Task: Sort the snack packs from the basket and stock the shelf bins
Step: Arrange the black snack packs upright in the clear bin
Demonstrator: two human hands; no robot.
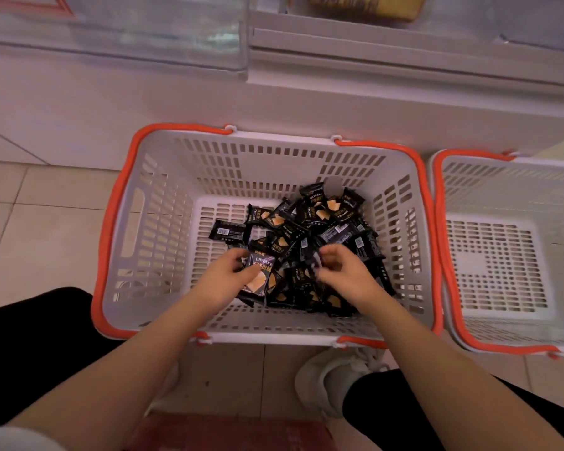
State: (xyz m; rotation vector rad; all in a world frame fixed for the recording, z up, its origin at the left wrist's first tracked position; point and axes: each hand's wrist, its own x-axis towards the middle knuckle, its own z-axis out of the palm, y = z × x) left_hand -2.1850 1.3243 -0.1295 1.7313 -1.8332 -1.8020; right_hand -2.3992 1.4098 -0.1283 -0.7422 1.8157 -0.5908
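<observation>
Pale tiled floor (pixel 46 222) underfoot, with a white shelf base (pixel 306 102) running across the top. Above it, clear plastic shelf bins (pixel 144 37), the left one see-through with nothing readable inside, the right one holding something yellowish and blurred.

On the floor against the shelf base, a white slotted basket (pixel 163 222) with orange handles folded down along its rim. Just beside it to the right, touching or nearly so, a second basket (pixel 502 255) of the same make, only partly in frame, its visible floor bare.

Inside the first basket, toward the middle and right, a loose heap of black snack packs (pixel 316 222). Printed on several: "DRYCAKE" in pale capitals, with a golden wedge picture and further characters too small to read. Some turned face down, showing white barcode labels, one such pack (pixel 227 231) lying apart at the heap's left edge.

Left hand (pixel 225 271) down in the basket, fingers and thumb curled round a pack (pixel 258 271) held face up, "DRYCAKE" legible on it. Right hand (pixel 342 268) close by, just apart from the left, fingers bent and pinching a dark pack (pixel 315 260) blurred beyond reading.

Below the basket, dark trouser legs at both sides, a pale sneaker (pixel 329 379) on the tiles, and a blurred red object (pixel 228 431) at the bottom edge.
</observation>
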